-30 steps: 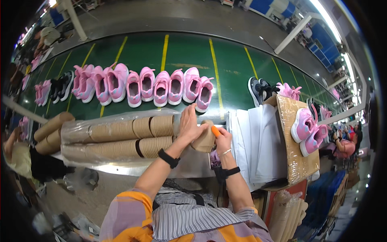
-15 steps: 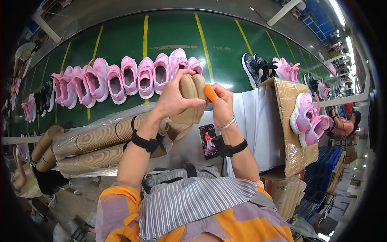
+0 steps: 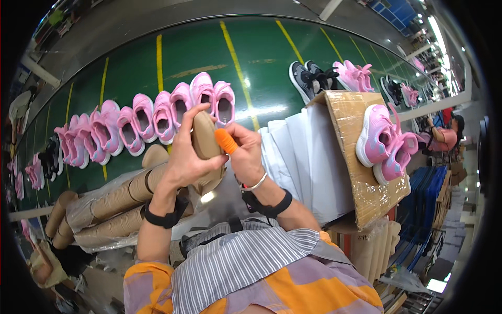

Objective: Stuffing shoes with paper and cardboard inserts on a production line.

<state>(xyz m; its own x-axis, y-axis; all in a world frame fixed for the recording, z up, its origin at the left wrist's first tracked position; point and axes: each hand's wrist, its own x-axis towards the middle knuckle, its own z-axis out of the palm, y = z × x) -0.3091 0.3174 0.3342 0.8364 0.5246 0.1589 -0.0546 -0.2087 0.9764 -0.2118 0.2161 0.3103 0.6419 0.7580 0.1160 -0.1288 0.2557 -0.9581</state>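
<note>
left hand (image 3: 191,157) gripping insoles (image 3: 205,144), right hand (image 3: 246,154) beside

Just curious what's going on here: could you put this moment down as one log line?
left hand: holds tan insole stack | right hand: orange thumb cover on stack | behind: pink shoes on green belt

Matt cardboard insole stack (image 3: 205,152), glossy green floor (image 3: 198,57)

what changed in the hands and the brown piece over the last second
Both hands lifted the brown cardboard insert off the wrapped stacks and raised it in front of the pink shoes. The left hand now grips it upright; the right hand, with its orange finger cover, works at its edge. Shoes on the belt, white sheets and carton stayed put.
</note>
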